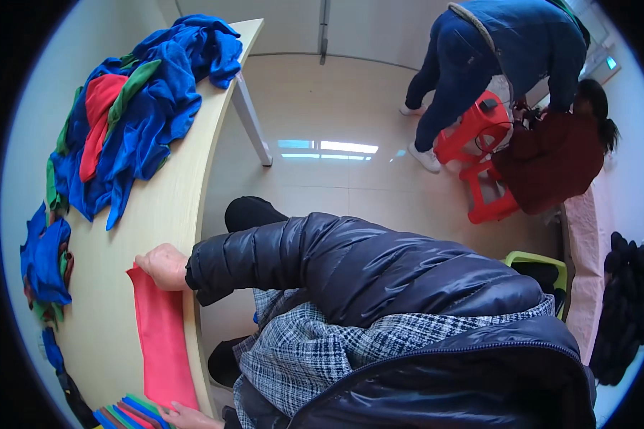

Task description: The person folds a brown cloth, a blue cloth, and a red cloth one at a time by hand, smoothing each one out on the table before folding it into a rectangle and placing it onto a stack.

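A folded red cloth (163, 343) lies as a long strip along the near edge of the pale wooden table (96, 264). My right hand (164, 266) is closed on the strip's far end, fingers curled around its corner. At the strip's near end, low in the picture, is my left hand (191, 417); its visible fingers stretch out beside the red edge. Those fingers also lie next to a stack of folded cloths (125, 413) in several colours. The lower picture edge cuts off part of that hand and the stack.
A heap of loose blue cloths (154, 107), with red and green ones among them, covers the table's far end. A smaller cloth pile (46, 261) lies at the left. Two people are by red plastic stools (483, 129) at the far right. A green chair (562, 275) stands behind me.
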`<action>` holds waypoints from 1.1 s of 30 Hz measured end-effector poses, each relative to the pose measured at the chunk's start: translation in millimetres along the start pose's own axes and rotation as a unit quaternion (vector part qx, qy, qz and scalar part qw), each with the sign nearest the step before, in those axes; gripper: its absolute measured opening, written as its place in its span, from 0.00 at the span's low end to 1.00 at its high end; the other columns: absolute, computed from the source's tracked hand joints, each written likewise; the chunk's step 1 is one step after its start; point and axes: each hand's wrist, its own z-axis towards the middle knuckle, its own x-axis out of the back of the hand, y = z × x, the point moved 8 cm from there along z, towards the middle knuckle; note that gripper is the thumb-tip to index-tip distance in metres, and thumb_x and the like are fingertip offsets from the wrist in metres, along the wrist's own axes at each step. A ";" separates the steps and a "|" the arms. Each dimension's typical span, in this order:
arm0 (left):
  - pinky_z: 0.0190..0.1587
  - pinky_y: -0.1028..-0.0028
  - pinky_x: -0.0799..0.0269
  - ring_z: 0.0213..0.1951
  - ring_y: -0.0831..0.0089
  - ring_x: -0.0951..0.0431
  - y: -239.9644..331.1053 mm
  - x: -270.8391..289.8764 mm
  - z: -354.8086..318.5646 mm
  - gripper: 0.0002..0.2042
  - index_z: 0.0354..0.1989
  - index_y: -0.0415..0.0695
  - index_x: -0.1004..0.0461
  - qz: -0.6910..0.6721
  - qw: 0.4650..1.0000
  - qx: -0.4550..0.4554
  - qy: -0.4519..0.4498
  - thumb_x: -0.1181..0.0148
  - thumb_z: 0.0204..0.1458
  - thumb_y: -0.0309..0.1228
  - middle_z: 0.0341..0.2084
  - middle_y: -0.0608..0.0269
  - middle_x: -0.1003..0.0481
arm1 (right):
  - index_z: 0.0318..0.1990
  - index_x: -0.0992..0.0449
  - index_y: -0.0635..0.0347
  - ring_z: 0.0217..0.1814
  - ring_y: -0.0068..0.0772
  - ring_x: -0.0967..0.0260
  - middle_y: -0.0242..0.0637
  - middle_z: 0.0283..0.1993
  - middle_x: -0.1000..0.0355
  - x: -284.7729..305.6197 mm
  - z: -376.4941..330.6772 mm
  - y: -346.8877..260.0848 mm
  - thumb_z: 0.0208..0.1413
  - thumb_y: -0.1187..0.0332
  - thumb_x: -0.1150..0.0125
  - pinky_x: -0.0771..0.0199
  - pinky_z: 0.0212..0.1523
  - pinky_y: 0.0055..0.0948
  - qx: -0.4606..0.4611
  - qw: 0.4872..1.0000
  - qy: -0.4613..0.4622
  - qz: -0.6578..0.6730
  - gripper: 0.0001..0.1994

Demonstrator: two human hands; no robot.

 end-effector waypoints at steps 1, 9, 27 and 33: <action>0.57 0.65 0.32 0.55 0.53 0.26 -4.8 -0.1 -3.8 0.20 0.64 0.34 0.37 -0.003 1.000 0.020 0.003 0.50 0.63 0.21 0.56 0.37 0.29 | 0.41 0.28 0.65 0.35 0.53 0.23 0.50 0.32 0.23 0.5 -2.2 -0.2 0.46 0.74 0.42 0.26 0.37 0.44 0.010 1.000 -0.015 -0.002 0.12; 0.67 0.47 0.47 0.64 0.42 0.37 63.3 -13.1 -33.1 0.29 0.66 0.33 0.40 -0.076 0.976 -0.193 -0.070 0.45 0.62 0.38 0.63 0.37 0.36 | 0.40 0.27 0.64 0.34 0.53 0.23 0.49 0.30 0.24 3.2 -10.0 -6.6 0.47 0.73 0.43 0.26 0.37 0.44 0.044 0.999 0.025 -0.011 0.11; 0.68 0.47 0.47 0.64 0.42 0.37 91.2 -52.3 -33.5 0.30 0.67 0.34 0.40 -0.096 0.970 -0.196 -0.102 0.44 0.61 0.40 0.64 0.39 0.36 | 0.40 0.30 0.65 0.35 0.53 0.23 0.50 0.30 0.24 -2.6 -1.7 -3.1 0.48 0.73 0.43 0.26 0.36 0.44 -0.017 0.999 -0.023 -0.023 0.11; 0.68 0.47 0.47 0.64 0.42 0.38 92.5 -58.7 -32.8 0.30 0.67 0.35 0.40 -0.095 0.972 -0.188 -0.105 0.43 0.61 0.40 0.64 0.40 0.37 | 0.40 0.29 0.64 0.37 0.52 0.23 0.50 0.31 0.24 -14.6 18.4 2.2 0.46 0.74 0.41 0.26 0.39 0.44 -0.058 0.998 -0.029 0.022 0.12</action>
